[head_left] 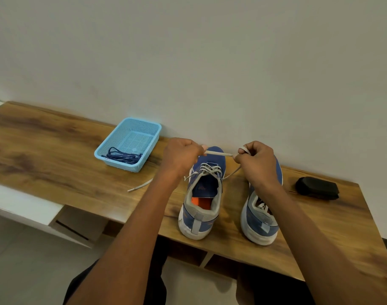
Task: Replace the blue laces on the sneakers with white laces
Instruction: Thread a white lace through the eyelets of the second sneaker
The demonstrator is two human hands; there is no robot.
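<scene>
Your left hand (181, 155) and right hand (255, 158) each pinch white lace (217, 153), stretched taut left-to-right between grips, above left sneaker (202, 194) toe. Lace trails down to eyelets, nearer your right hand. Sneaker long axis runs away from you, toe toward wall. Right sneaker (262, 216) beside, parallel. Blue laces (122, 156) lie in blue basket (130, 128) left on tabletop (45, 150).

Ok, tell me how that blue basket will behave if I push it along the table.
The blue basket is thin mesh plastic holding only the blue laces, so it is probably very light. It should slide easily on the smooth table. It sits low and wide, so tipping seems unlikely, though a push on the rim might flex it.
</scene>
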